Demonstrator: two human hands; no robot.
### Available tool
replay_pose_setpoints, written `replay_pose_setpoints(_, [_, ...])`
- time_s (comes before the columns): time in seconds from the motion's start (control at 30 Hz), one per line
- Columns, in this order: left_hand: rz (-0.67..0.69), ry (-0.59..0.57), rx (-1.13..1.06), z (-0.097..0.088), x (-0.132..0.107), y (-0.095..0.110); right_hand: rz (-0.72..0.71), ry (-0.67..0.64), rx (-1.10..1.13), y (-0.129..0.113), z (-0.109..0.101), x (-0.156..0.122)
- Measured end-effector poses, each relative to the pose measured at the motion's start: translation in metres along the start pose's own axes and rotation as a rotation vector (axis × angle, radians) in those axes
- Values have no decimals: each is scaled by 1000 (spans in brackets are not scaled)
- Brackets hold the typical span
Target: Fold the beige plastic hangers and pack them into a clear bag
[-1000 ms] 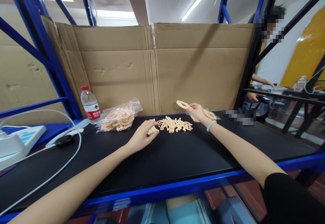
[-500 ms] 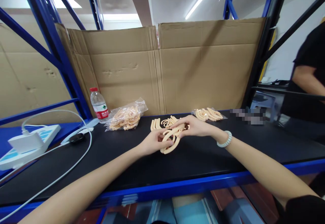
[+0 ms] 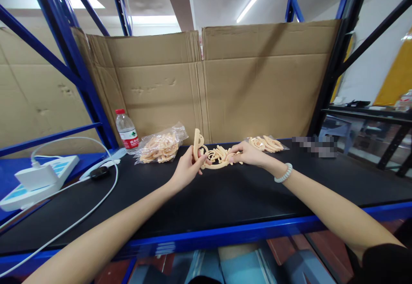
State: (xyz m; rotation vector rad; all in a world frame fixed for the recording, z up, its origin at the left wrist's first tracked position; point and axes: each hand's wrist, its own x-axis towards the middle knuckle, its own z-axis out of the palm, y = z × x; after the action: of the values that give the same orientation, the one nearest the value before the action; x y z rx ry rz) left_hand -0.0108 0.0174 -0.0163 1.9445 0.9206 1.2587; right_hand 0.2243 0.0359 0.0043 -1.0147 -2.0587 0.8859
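Note:
My left hand is closed around a few beige curved pieces, perhaps wood or plastic. One of them stands upright above the fingers, and a long curved strip runs from that hand toward the right. At its right end my right hand has its fingertips pinched together on a beige piece; whether it is the same strip I cannot tell. Just behind, between the hands, lies a loose pile of small beige pieces on the black tabletop. The hands partly hide the pile.
A clear bag of beige pieces lies at the back left, beside a water bottle. Another bag is at the back right. A white power strip with cables sits at left. Cardboard panels stand behind.
My hands have drawn apart, the left moving up and left. The pieces have swung from a low bundle to one upright and one stretched across. The person at the far right has left the view.

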Motion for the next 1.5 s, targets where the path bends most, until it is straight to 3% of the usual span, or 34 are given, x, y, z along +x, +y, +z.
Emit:
replay_pose_setpoints(0.13, [17,49,0,-3,2,-5,61,232,385,10,-8,5])
replay_pose_setpoints(0.2, [-21,31,-32,-5,3,-5,105,238,571,17,-14,7])
replay_pose_setpoints(0.3, [-80,-36,-61,-6,3,-2,164,145,675,25,-18,8])
replay_pose_setpoints(0.43, [-141,-212,-90,-5,0,3,142,28,678,27,-6,7])
replay_pose_setpoints(0.57, [-285,-469,-316,-3,-1,1,91,-61,698,18,11,4])
replay_pose_setpoints(0.67, [-385,-469,-406,1,-2,-2,71,-117,723,11,22,1])
replay_pose_setpoints(0.83, [-434,-477,-336,8,-8,-2,94,-146,718,9,37,-2])
replay_pose_setpoints(0.97, [-376,-575,-356,8,-10,-7,83,-160,627,10,46,-3])
replay_pose_setpoints(1.07, [-329,-645,-415,7,-8,-12,41,-86,573,10,50,-2])
replay_pose_setpoints(1.23, [-319,-691,-412,6,-8,-15,-50,21,478,7,55,-3])
replay_pose_setpoints(1.5, [-302,-717,-485,7,-5,-20,-176,21,462,9,55,1])
